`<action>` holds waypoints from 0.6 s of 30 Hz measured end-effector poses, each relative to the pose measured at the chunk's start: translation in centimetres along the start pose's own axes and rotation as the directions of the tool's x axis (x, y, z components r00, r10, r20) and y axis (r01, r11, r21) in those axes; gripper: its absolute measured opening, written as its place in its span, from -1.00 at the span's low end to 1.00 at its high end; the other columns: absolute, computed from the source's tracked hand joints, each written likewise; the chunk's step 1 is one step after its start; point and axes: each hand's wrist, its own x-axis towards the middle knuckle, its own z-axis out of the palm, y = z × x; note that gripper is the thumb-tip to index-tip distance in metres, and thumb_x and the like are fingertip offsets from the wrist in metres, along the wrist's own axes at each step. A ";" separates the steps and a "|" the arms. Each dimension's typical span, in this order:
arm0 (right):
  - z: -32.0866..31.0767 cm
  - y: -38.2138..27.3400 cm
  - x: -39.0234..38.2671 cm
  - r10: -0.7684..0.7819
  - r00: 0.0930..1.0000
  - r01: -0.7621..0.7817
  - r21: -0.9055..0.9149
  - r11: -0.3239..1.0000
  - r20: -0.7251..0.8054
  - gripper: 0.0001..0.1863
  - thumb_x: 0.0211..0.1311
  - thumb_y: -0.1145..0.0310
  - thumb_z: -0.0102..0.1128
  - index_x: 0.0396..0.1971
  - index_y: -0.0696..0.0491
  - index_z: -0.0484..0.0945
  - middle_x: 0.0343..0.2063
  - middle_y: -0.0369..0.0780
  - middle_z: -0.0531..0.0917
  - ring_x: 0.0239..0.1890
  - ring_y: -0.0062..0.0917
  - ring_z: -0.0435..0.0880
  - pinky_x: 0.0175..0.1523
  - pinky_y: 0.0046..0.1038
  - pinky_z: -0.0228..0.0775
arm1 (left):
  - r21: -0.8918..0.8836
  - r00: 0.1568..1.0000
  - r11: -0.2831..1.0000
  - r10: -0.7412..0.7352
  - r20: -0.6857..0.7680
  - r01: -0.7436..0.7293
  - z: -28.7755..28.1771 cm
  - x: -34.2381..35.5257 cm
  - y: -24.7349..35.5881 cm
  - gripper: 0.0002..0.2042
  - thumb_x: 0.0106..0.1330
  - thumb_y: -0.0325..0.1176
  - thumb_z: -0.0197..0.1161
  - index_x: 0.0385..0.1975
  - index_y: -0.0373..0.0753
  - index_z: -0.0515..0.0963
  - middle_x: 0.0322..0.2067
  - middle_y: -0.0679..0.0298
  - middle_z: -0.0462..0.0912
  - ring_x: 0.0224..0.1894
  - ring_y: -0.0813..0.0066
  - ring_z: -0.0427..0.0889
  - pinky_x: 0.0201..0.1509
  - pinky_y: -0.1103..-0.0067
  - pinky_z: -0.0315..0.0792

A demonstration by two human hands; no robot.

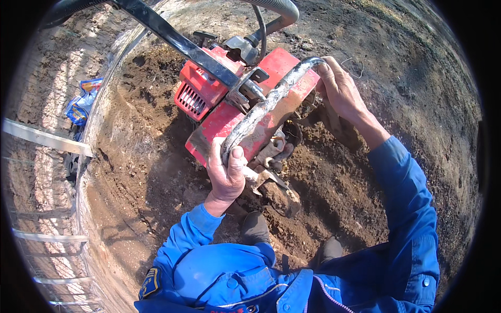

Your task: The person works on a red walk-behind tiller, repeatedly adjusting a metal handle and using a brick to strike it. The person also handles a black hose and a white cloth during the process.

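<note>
A red tiller [209, 78] with a grilled engine housing and soil-streaked cover sits tilted on loose soil. A bent, worn silvery-grey bar [271, 99] runs across its front. My left hand [226, 175] is closed round the bar's lower end, and my right hand [339, 91] grips its upper end. Dirty tines [282, 193] show beneath the cover, partly hidden. A black steel beam [177, 39] and corrugated hoses [287, 13] rise from the machine toward the top left and top centre.
Along the left runs a pale raised edge [99, 104] beside slats [49, 135]. A blue plastic bag [83, 104] lies past that edge. Dug soil [323, 177] surrounds my boots [254, 227] and darker dry ground [417, 88] stretches to the right.
</note>
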 end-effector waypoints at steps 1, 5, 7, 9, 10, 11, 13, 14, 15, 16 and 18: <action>0.1 0.0 -0.2 0.010 1.000 -0.010 -0.020 1.000 -0.005 -0.50 0.60 -0.15 -0.18 0.08 0.00 0.45 -0.40 -0.05 0.64 -0.21 -0.15 0.70 -0.11 -0.16 0.48 | -0.042 1.000 0.999 -0.028 -0.008 0.027 0.0 -0.1 -0.1 -0.68 0.55 -0.09 0.16 -0.20 -0.28 0.41 -0.57 0.35 0.49 -0.61 0.68 0.50 -0.51 0.64 0.43; 1.6 0.3 -0.4 -0.021 0.998 0.015 -0.100 0.995 -0.059 -0.46 0.59 -0.20 -0.21 0.08 -0.02 0.44 -0.29 0.01 0.68 -0.14 -0.03 0.69 -0.07 -0.09 0.46 | -0.085 0.996 0.993 -0.078 0.053 0.083 -0.8 0.1 -0.2 -0.66 0.53 -0.07 0.14 -0.23 -0.27 0.41 -0.55 0.37 0.48 -0.57 0.71 0.47 -0.50 0.66 0.41; 2.7 0.7 -0.6 -0.038 0.993 0.012 -0.215 0.977 -0.116 -0.46 0.58 -0.20 -0.22 0.09 -0.04 0.46 -0.27 0.00 0.71 -0.11 -0.03 0.70 -0.05 -0.07 0.48 | -0.159 0.971 0.960 -0.221 0.089 0.232 -1.5 0.9 0.0 -0.67 0.53 -0.06 0.15 -0.20 -0.25 0.39 -0.48 0.39 0.47 -0.51 0.73 0.46 -0.46 0.65 0.45; 3.2 1.3 -0.9 0.068 0.995 -0.079 -0.172 0.982 -0.071 -0.48 0.58 -0.19 -0.21 0.11 -0.07 0.46 -0.32 -0.04 0.72 -0.14 -0.06 0.72 -0.07 -0.08 0.50 | -0.097 0.958 0.966 -0.220 0.186 0.241 -1.9 1.9 0.4 -0.54 0.52 -0.02 0.12 0.00 -0.40 0.47 -0.56 0.36 0.53 -0.54 0.72 0.45 -0.47 0.71 0.33; 3.4 1.6 -1.0 0.028 0.995 -0.044 -0.173 0.984 -0.094 -0.49 0.59 -0.19 -0.21 0.10 -0.08 0.45 -0.35 -0.06 0.72 -0.16 -0.07 0.73 -0.09 -0.09 0.50 | -0.047 0.952 0.977 -0.192 0.239 0.209 -2.1 2.4 0.6 -0.50 0.51 -0.02 0.13 0.09 -0.44 0.45 -0.56 0.36 0.53 -0.53 0.72 0.45 -0.46 0.72 0.33; 3.5 1.8 -1.2 -0.012 0.994 -0.008 -0.182 0.983 -0.108 -0.50 0.59 -0.19 -0.21 0.09 -0.09 0.45 -0.38 -0.09 0.73 -0.18 -0.09 0.74 -0.11 -0.09 0.51 | 0.002 0.943 0.985 -0.167 0.289 0.174 -2.2 2.9 0.7 -0.44 0.51 -0.02 0.14 0.19 -0.47 0.44 -0.56 0.36 0.53 -0.52 0.73 0.46 -0.44 0.72 0.32; 3.6 2.2 -1.4 -0.052 0.992 0.027 -0.215 0.976 -0.111 -0.52 0.59 -0.19 -0.21 0.07 -0.10 0.45 -0.43 -0.13 0.73 -0.21 -0.11 0.75 -0.15 -0.10 0.51 | -0.027 0.867 0.941 -0.300 0.398 0.338 -2.3 4.0 0.8 -0.36 0.49 -0.14 0.21 0.41 -0.46 0.26 -0.42 0.37 0.59 -0.48 0.78 0.45 -0.43 0.76 0.30; 3.5 2.3 -1.4 -0.050 0.994 0.025 -0.238 0.971 -0.101 -0.52 0.59 -0.19 -0.21 0.05 -0.10 0.44 -0.45 -0.15 0.73 -0.22 -0.12 0.76 -0.16 -0.11 0.52 | -0.038 0.821 0.905 -0.367 0.437 0.425 -2.2 4.5 0.7 -0.36 0.48 -0.19 0.23 0.42 -0.45 0.25 -0.37 0.37 0.60 -0.48 0.78 0.45 -0.42 0.76 0.31; 3.4 2.4 -1.4 -0.076 0.992 0.049 -0.253 0.966 -0.098 -0.53 0.59 -0.19 -0.20 0.03 -0.10 0.44 -0.47 -0.16 0.73 -0.23 -0.13 0.76 -0.18 -0.12 0.52 | -0.049 0.777 0.866 -0.420 0.468 0.498 -2.1 4.7 0.5 -0.37 0.47 -0.23 0.24 0.43 -0.44 0.24 -0.32 0.36 0.62 -0.47 0.79 0.45 -0.42 0.77 0.31; 3.2 2.5 -1.3 -0.031 0.996 0.007 -0.273 0.962 -0.085 -0.52 0.58 -0.21 -0.20 -0.04 -0.09 0.43 -0.52 -0.21 0.72 -0.26 -0.15 0.77 -0.19 -0.12 0.53 | -0.123 0.718 0.794 -0.457 0.526 0.596 -2.0 5.0 0.4 -0.37 0.44 -0.33 0.28 0.43 -0.41 0.24 -0.17 0.32 0.62 -0.43 0.79 0.47 -0.41 0.76 0.35; 2.9 2.5 -1.1 -0.018 0.997 -0.004 -0.272 0.962 -0.078 -0.52 0.57 -0.23 -0.22 -0.06 -0.11 0.43 -0.50 -0.20 0.72 -0.26 -0.14 0.77 -0.20 -0.10 0.54 | -0.210 0.767 0.790 -0.433 0.474 0.576 -1.6 4.9 -0.2 -0.37 0.43 -0.35 0.28 0.44 -0.40 0.23 -0.13 0.29 0.61 -0.41 0.77 0.48 -0.41 0.75 0.37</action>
